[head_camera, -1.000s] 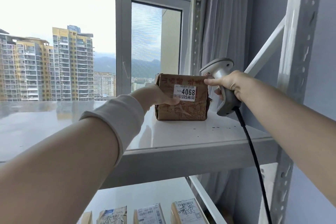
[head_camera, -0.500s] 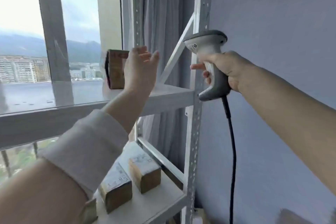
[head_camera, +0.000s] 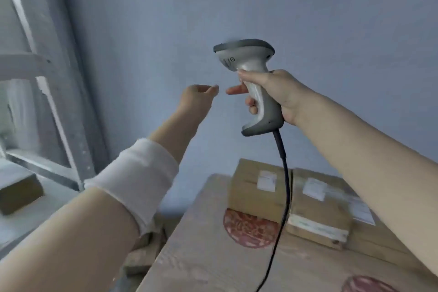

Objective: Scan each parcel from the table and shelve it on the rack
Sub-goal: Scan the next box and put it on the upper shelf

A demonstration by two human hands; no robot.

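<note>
My right hand [head_camera: 272, 95] grips the handle of a grey barcode scanner [head_camera: 251, 78], held up before the wall with its black cable [head_camera: 282, 197] hanging down. My left hand [head_camera: 196, 99] is raised in the air just left of the scanner, fingers loosely curled, holding nothing. Brown cardboard parcels [head_camera: 256, 187] with white labels lie on the wooden table [head_camera: 208, 244] below. The metal rack [head_camera: 66, 92] stands at the left, with one brown parcel [head_camera: 19, 192] on a lower shelf.
A plain blue-grey wall fills the background. The table carries red round patterns [head_camera: 248, 230]. More cardboard boxes [head_camera: 142, 258] sit low between the rack and the table. A white sleeve cuff [head_camera: 137, 178] covers my left forearm.
My left hand let go of the parcel on the upper shelf and drew back. The view swung right from the rack to the table; the scanner stayed in my right hand.
</note>
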